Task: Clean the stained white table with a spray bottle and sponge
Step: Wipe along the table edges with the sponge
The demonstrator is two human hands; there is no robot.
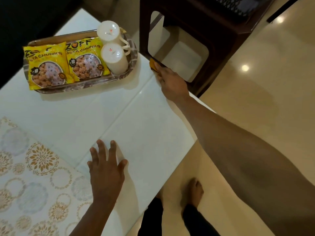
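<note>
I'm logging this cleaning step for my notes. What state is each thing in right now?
right hand: stretched to the table's far edge, gripping the sponge
sponge: yellow, mostly hidden under the fingers
left hand: open, fingers spread, flat on the table
white table: no stain visible
tray: on the table, loaded
two mugs: upside down in the tray
two snack packets: sealed, lying flat in the tray

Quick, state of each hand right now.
Left hand: open, flat on the white table, holding nothing.
Right hand: closed on the yellow sponge at the table's far edge.
</note>
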